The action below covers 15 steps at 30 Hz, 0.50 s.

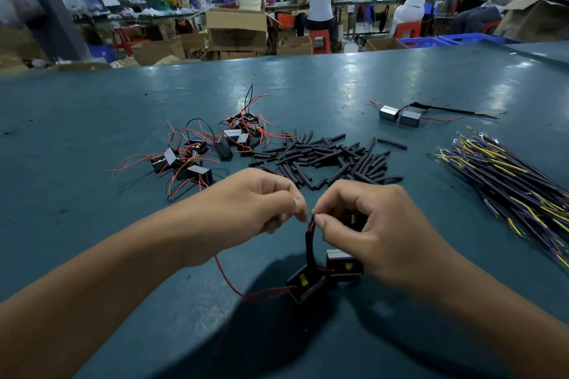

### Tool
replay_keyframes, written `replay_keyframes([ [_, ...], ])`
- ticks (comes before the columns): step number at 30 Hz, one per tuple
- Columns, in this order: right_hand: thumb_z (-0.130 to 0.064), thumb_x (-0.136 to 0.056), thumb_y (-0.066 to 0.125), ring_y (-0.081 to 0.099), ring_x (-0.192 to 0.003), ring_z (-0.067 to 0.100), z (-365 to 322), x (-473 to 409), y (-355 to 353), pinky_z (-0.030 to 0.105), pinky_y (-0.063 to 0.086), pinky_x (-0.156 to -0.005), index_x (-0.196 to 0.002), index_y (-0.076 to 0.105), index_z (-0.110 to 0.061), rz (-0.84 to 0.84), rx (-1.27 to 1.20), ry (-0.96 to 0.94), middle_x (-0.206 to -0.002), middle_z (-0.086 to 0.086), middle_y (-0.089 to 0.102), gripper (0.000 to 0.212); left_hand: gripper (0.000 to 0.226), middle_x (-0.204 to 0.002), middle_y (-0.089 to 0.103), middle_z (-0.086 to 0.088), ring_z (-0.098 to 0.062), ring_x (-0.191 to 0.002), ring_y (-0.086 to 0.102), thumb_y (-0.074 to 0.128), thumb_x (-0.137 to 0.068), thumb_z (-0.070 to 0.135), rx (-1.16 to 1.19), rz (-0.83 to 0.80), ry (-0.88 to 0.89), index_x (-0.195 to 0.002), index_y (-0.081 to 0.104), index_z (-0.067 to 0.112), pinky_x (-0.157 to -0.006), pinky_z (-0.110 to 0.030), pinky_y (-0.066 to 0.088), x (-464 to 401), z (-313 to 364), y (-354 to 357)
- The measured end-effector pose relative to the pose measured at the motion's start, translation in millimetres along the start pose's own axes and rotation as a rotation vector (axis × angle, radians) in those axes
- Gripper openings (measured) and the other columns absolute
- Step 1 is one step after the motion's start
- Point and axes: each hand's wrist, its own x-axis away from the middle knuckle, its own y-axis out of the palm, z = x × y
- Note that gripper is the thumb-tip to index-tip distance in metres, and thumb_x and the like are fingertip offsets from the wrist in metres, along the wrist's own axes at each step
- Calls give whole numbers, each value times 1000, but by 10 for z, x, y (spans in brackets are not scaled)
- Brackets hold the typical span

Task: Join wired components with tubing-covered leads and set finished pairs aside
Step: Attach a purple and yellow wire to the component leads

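My left hand (261, 209) and my right hand (366, 224) meet above the green table (92, 148), both pinching the bare wire ends at the top of a black tubing piece (308, 244). The tube runs down to two small black box components, one (306, 284) lower left and one (343, 264) under my right hand. A thin red lead (228, 278) trails from them to the left. A pile of loose black tubing pieces (326, 160) lies just beyond my hands.
Several wired black components (203, 151) with red leads lie scattered at the left. A bundle of yellow and purple leads (511, 181) lies at the right. One joined pair (400, 115) sits far right. Behind the table, people sit among cardboard boxes.
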Motion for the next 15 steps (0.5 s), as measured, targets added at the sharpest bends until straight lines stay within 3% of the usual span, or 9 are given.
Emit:
replay_keyframes([
  [4, -25, -86, 66, 57, -57, 4, 39, -47, -110, 11, 41, -56, -79, 67, -24, -25, -10, 74, -68, -8, 68, 7, 35, -86, 72, 4, -10, -72, 57, 45, -89, -9, 165, 42, 64, -95, 73, 12, -61, -21, 43, 10, -232, 162],
  [8, -25, -86, 65, 67, -64, 15, 67, -84, -149, 33, 55, -60, -80, 67, -23, -98, -66, 128, -71, -5, 72, 6, 16, -97, 76, 2, -4, -75, 58, 60, -96, 13, 153, -30, 178, -108, 71, 14, -67, -13, 43, 21, -366, 268],
  [9, -25, -85, 65, 67, -64, 15, 68, -89, -160, 33, 55, -60, -80, 67, -24, -106, -80, 134, -71, -4, 72, 6, 16, -94, 76, 0, -2, -74, 59, 62, -96, 17, 186, -27, 200, -108, 70, 11, -67, -11, 43, 18, -377, 283],
  [12, -16, -88, 68, 64, -59, 4, 63, -98, -198, 17, 48, -57, -79, 68, -22, -132, -128, 141, -68, -3, 71, 11, 22, -87, 75, 0, 1, -73, 62, 60, -92, 18, 231, 20, 226, -106, 68, 4, -66, -10, 44, 7, -403, 299],
  [15, -15, -91, 68, 56, -54, 2, 70, -109, -220, 14, 43, -55, -79, 68, -21, -172, -145, 181, -65, -3, 69, 13, 18, -86, 74, -2, -5, -77, 62, 64, -91, 24, 176, 75, 261, -102, 70, 11, -69, -21, 48, -1, -455, 282],
])
